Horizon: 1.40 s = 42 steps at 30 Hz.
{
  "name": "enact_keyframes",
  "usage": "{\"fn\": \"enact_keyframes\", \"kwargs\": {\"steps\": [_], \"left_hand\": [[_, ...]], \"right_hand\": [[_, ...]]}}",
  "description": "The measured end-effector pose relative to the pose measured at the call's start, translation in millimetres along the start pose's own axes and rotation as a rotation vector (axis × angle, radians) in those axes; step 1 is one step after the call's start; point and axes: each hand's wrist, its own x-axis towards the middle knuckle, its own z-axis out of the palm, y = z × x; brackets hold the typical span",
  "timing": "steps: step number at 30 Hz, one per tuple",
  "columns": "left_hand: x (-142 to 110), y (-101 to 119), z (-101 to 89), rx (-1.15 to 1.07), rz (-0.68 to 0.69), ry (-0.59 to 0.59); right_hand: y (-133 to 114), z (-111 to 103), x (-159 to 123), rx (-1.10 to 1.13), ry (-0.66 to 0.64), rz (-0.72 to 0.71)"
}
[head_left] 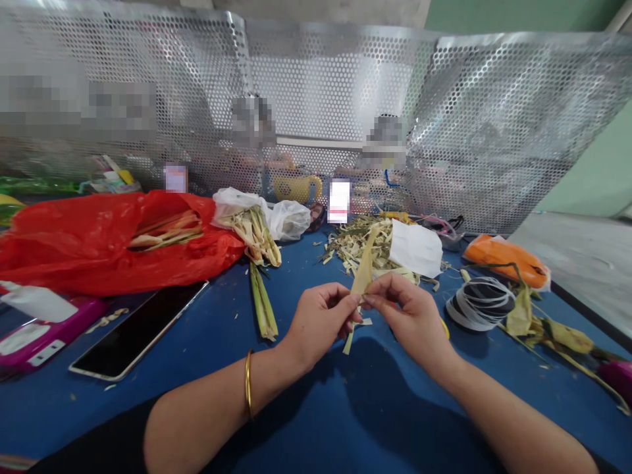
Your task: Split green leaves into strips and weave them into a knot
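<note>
My left hand point(320, 319) and my right hand point(409, 316) meet above the blue table point(345, 408), both pinching one pale yellow palm-leaf strip point(364, 270). The strip stands up between the fingertips and a short end hangs below them. A gold bangle point(247, 385) circles my left wrist. A bundle of green and yellow leaf stalks point(261, 299) lies on the table just left of my left hand.
A red plastic bag point(74, 247) with leaf strips lies at the left, a phone point(138, 329) and pink case point(34, 336) in front of it. Leaf scraps point(355, 247), white paper point(415, 247), a coil of white cord point(481, 303), an orange bag point(506, 260) and wilted flowers point(567, 336) lie right. A perforated metal screen point(316, 99) stands behind.
</note>
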Motion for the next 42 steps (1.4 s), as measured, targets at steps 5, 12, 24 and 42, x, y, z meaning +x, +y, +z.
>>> {"fn": "enact_keyframes", "kwargs": {"steps": [5,12,24,42], "left_hand": [[0.7,1.1,-0.5,-0.097,-0.085,0.016],[0.7,2.6,-2.0,-0.184,-0.173,-0.013],[1.5,1.7,-3.9,-0.222,-0.149,-0.02],[-2.4,-1.1,1.5,0.104,0.108,0.054]], "right_hand": [[-3.1,-3.0,-0.2,-0.163,-0.057,-0.204],[-3.1,-9.6,2.8,-0.247,-0.13,-0.31],[-2.3,-8.1,2.3,-0.36,-0.082,-0.38],[-4.4,1.2,-3.4,-0.224,0.006,-0.052]]}}
